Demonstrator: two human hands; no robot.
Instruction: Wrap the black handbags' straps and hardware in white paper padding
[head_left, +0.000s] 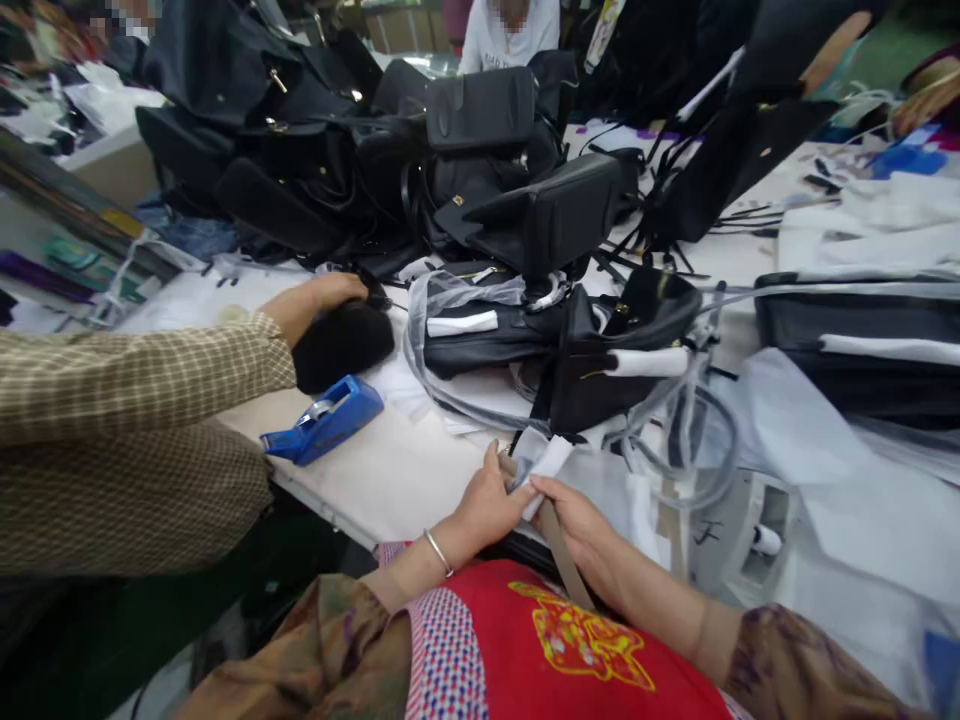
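Note:
My left hand (pixel 486 508), with a bangle at its wrist, is closed on a taupe strap (pixel 561 555) near the table edge. My right hand (pixel 579 525) pinches the same strap from the other side, thumb close to the left fingers. A white wrapping piece (pixel 551 462) lies round or against the strap between both hands. The strap's lower part hangs down in front of the red apron (pixel 499 625). Just beyond my hands lies a black bag (pixel 577 385) with a white-wrapped handle (pixel 649 362).
A blue tape dispenser (pixel 326 420) stands at the table's left edge. Beside it a co-worker's hand (pixel 319 300) rests on a black item (pixel 345 348). Black bags (pixel 480 110) are heaped at the back. Clear plastic tubing (pixel 720 470) and white sheets (pixel 862 490) lie to the right.

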